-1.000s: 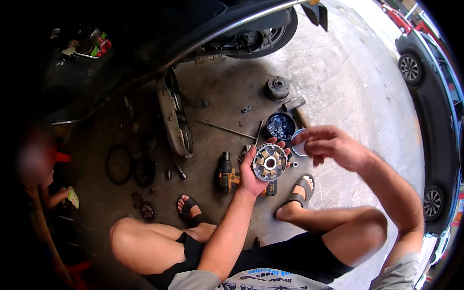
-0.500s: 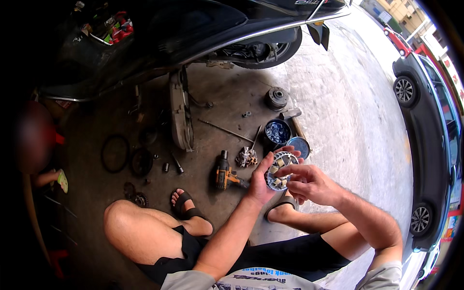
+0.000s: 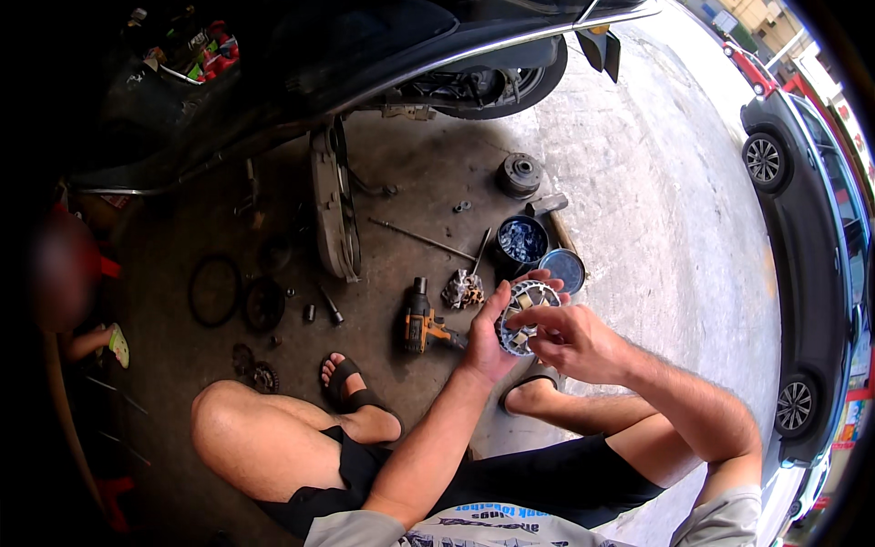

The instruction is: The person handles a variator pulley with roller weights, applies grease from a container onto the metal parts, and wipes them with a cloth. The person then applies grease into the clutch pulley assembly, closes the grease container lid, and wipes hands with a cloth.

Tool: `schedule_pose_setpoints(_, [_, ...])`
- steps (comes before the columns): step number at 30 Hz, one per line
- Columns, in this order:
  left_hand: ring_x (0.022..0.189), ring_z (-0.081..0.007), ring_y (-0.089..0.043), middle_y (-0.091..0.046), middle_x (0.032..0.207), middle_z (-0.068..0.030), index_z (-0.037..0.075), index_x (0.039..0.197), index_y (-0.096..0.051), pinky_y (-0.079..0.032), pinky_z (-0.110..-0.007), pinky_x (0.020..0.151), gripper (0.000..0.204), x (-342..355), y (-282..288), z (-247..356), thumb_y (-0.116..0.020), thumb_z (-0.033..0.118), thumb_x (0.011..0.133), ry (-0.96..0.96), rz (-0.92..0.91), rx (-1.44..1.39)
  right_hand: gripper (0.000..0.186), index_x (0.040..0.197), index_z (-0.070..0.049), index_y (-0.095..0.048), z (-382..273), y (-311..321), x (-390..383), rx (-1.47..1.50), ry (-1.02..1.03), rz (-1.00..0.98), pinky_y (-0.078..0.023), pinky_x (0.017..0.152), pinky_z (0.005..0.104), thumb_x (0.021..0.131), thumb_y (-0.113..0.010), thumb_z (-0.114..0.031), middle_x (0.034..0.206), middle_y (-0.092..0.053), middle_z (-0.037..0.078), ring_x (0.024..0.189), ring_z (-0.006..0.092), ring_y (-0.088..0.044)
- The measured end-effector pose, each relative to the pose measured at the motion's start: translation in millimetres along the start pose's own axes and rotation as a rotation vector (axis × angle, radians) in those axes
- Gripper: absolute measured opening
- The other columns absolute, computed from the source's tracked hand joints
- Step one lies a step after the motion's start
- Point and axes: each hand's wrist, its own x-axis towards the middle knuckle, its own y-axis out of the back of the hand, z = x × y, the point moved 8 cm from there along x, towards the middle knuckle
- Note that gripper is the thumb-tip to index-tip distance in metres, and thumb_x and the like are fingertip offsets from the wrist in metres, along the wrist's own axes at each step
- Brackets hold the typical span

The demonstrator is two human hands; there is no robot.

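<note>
A round, silver scooter variator (image 3: 527, 296) with a toothed rim and pale roller weights in its slots rests in my left hand (image 3: 493, 339). My left palm and thumb cradle it from the left, and the fingertips come out beyond its far rim. Over its near right side lies my right hand (image 3: 576, 344), its index finger reaching down among the rollers and its other fingers curled. Whether a roller is pinched there is hidden by the hand. Just beyond the variator stand an open tub of blue grease (image 3: 522, 242) and its round lid (image 3: 561, 271).
An orange-black impact wrench (image 3: 421, 324) and a crumpled rag (image 3: 465, 288) lie left of my hands. Farther off are a hammer (image 3: 550, 206), a round clutch part (image 3: 519, 175) and a long casing (image 3: 334, 214). A black scooter (image 3: 383, 55) spans the far side; a grey car (image 3: 802, 264) stands right.
My right index finger has shifted left across the variator, and the right hand covers more of its near side. The left hand still holds the variator, which looks slightly tilted.
</note>
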Motion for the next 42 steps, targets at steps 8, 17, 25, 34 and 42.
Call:
schedule_pose_setpoints(8, [0.127, -0.032, -0.056, -0.058, 0.135, -0.0192, 0.001, 0.14, -0.047, -0.043, -0.045, 0.11, 0.06, 1, 4, -1, -0.043, 0.05, 0.104, 0.002, 0.011, -0.001, 0.037, 0.12, -0.003, -0.067, -5, -3, 4, -0.124, 0.062, -0.007, -0.051, 0.065, 0.0366, 0.085, -0.056, -0.004, 0.074, -0.064, 0.014, 0.066, 0.0213, -0.064])
schedule_pose_setpoints(17, [0.125, -0.0317, -0.057, -0.059, 0.134, -0.0197, 0.001, 0.139, -0.048, -0.044, -0.045, 0.11, 0.059, 1, 6, -4, -0.044, 0.048, 0.104, 0.021, 0.036, -0.01, 0.034, 0.119, -0.003, -0.067, 2, -8, 8, -0.262, 0.134, -0.002, -0.056, 0.071, 0.039, 0.086, -0.059, -0.002, 0.079, -0.069, 0.016, 0.07, 0.0261, -0.069])
schedule_pose_setpoints(25, [0.124, -0.0308, -0.058, -0.06, 0.133, -0.0192, 0.001, 0.137, -0.05, -0.045, -0.044, 0.109, 0.058, 0, 11, -5, -0.043, 0.048, 0.103, 0.026, 0.053, 0.03, 0.032, 0.118, -0.005, -0.068, 2, -7, 10, -0.316, 0.138, -0.038, -0.056, 0.071, 0.0398, 0.086, -0.06, -0.001, 0.077, -0.069, 0.017, 0.069, 0.0259, -0.069])
schedule_pose_setpoints(34, [0.127, -0.0325, -0.056, -0.057, 0.137, -0.0183, 0.005, 0.14, -0.05, -0.043, -0.048, 0.111, 0.06, 0, 25, -1, -0.043, 0.051, 0.102, 0.035, 0.075, -0.127, 0.028, 0.12, -0.004, -0.066, 19, 8, 5, 0.333, -0.145, 0.025, -0.053, 0.059, 0.0289, 0.095, -0.056, -0.01, 0.07, -0.059, 0.005, 0.065, 0.0113, -0.061])
schedule_pose_setpoints(42, [0.138, -0.0365, -0.046, -0.052, 0.145, -0.0157, 0.008, 0.144, -0.047, -0.041, -0.061, 0.108, 0.066, 7, 24, 12, -0.042, 0.057, 0.101, -0.118, 0.083, -0.077, 0.048, 0.144, 0.002, -0.044, 38, -53, -34, 1.372, -0.403, 0.085, -0.051, 0.058, 0.0293, 0.097, -0.05, -0.007, 0.079, -0.059, 0.007, 0.058, 0.0117, -0.05])
